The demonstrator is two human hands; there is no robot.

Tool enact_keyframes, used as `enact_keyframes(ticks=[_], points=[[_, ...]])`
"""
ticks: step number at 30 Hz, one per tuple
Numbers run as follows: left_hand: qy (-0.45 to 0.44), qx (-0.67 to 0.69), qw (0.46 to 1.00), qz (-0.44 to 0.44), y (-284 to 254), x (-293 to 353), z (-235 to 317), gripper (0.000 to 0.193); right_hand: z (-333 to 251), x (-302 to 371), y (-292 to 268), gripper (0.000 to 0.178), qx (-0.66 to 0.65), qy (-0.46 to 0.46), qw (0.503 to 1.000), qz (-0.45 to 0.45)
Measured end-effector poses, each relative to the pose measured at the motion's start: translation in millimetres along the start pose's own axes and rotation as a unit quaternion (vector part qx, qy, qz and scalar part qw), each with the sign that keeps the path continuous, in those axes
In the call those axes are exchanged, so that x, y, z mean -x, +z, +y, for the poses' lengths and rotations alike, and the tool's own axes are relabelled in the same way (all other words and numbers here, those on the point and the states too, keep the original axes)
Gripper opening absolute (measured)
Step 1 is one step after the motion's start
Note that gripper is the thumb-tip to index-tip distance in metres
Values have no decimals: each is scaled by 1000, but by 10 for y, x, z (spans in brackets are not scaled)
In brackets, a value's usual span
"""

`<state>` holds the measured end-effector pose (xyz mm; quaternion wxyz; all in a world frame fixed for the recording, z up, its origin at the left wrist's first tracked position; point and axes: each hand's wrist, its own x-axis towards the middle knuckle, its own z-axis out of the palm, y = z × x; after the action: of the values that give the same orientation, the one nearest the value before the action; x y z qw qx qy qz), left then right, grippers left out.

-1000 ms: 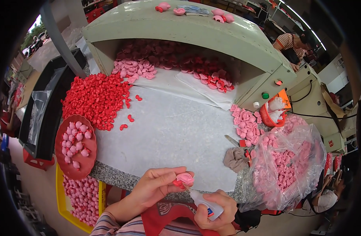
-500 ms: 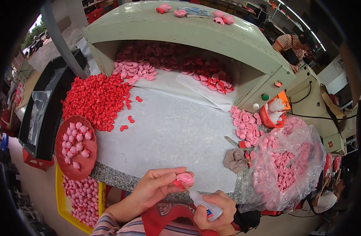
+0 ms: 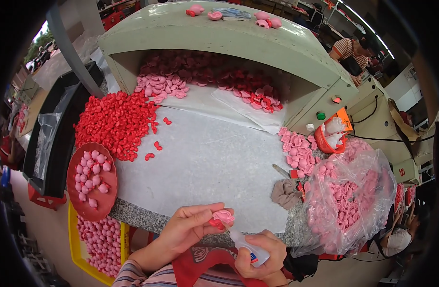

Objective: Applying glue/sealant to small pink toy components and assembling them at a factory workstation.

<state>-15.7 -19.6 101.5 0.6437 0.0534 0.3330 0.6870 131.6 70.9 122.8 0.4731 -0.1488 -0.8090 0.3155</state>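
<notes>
At the near edge of the table, my left hand (image 3: 190,225) pinches a small pink plastic shell (image 3: 223,216) with a red piece (image 3: 216,223) on its lower side. My right hand (image 3: 263,254) is wrapped round a white squeeze glue bottle (image 3: 252,252), tilted so that its nozzle (image 3: 235,234) points up at the shell. The nozzle tip is just below the shell; I cannot tell whether they touch. White paper (image 3: 195,158) covers the table beyond my hands.
Left are a heap of red pieces (image 3: 114,122), a red plate (image 3: 103,201) of pink balls and a yellow crate (image 3: 77,248). Right are a cloth (image 3: 286,193), a knife (image 3: 280,171) and a plastic bag (image 3: 372,205) of pink shells. A pale green metal cabinet (image 3: 205,36) stands behind.
Both hands stay almost where they were, the shell and the glue bottle still in them. The whole view has shifted very slightly.
</notes>
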Motion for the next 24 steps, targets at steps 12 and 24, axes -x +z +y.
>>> enact_keyframes(ticks=[12,24], points=[[11,-1,1000,11,1,1,-9,33,42,20,-7,27,3,8,1000,2],[23,2,1000,8,-42,-30,-42,32,43,16,-58,29,13,18,1000,-14]])
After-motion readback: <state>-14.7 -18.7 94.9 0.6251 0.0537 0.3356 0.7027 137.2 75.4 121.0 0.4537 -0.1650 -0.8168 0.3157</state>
